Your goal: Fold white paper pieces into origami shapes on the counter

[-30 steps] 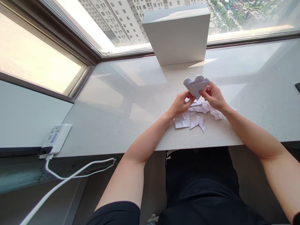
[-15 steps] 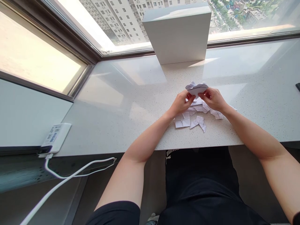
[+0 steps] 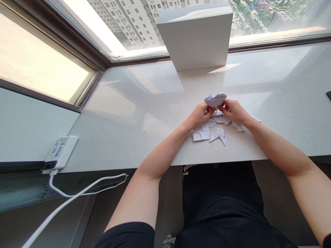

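A folded white paper piece (image 3: pixel 215 100) with a wavy top edge is held up between both hands above the counter. My left hand (image 3: pixel 202 113) pinches its lower left side, and my right hand (image 3: pixel 232 109) pinches its lower right side. Just below the hands lie several other folded papers, partly hidden by them. Nearer the front edge are a square folded paper (image 3: pixel 201 132) on the left and a pointed, winged folded paper (image 3: pixel 219 135) to its right.
A large white box (image 3: pixel 198 41) stands by the window on the speckled counter (image 3: pixel 116 137). At the left edge sits a white power strip (image 3: pixel 60 153) with a white cable (image 3: pixel 77 196). A dark object (image 3: pixel 328 95) is at the far right.
The held paper has tilted and shifted slightly left, and its underside shows differently. Both hands have moved a little lower with it. The papers on the counter stay where they were.
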`<state>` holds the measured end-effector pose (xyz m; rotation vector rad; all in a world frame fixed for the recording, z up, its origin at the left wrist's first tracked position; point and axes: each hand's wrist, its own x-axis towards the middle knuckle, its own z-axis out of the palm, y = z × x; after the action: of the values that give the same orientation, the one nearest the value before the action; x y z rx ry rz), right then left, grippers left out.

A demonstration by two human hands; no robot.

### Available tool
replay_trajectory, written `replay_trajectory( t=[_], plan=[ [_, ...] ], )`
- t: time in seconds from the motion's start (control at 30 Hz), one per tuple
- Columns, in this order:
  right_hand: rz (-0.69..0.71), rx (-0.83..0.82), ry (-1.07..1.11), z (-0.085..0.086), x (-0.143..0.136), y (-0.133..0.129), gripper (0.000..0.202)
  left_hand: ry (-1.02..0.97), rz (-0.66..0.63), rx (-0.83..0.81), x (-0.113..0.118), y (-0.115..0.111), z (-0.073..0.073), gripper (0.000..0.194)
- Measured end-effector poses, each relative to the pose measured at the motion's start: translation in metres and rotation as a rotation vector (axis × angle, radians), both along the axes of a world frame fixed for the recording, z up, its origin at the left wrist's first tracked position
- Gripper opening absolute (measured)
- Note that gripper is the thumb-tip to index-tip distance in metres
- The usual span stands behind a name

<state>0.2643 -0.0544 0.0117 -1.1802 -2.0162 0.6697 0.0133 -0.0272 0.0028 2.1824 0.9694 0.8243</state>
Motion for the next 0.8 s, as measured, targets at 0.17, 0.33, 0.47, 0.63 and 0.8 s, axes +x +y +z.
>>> replay_trajectory(
  t=[0.17, 0.33, 0.47, 0.63, 0.8],
  plan=[
    [-0.024, -0.017, 0.0, 0.0024, 0.0002, 0.0, 0.016, -0.038, 0.03, 0.014, 0.003, -0.0004, -0.0022, 0.011],
    [-0.05, -0.044, -0.013, 0.0028, -0.0017, -0.0008, 0.012, -0.048, 0.08, -0.005, 0.0027, 0.0, -0.0044, 0.005],
    [-0.038, -0.061, -0.013, 0.0031, -0.0026, -0.0012, 0.014, -0.017, 0.05, -0.019, 0.0019, 0.0001, -0.0052, 0.015],
    [-0.038, -0.057, -0.012, 0.0037, -0.0028, -0.0012, 0.014, 0.008, 0.027, -0.034, 0.0018, 0.0002, -0.0052, 0.017],
    [-0.047, -0.061, -0.014, 0.0029, -0.0028, -0.0011, 0.013, -0.001, 0.022, -0.055, 0.002, -0.0007, -0.0026, 0.017]
  ],
)
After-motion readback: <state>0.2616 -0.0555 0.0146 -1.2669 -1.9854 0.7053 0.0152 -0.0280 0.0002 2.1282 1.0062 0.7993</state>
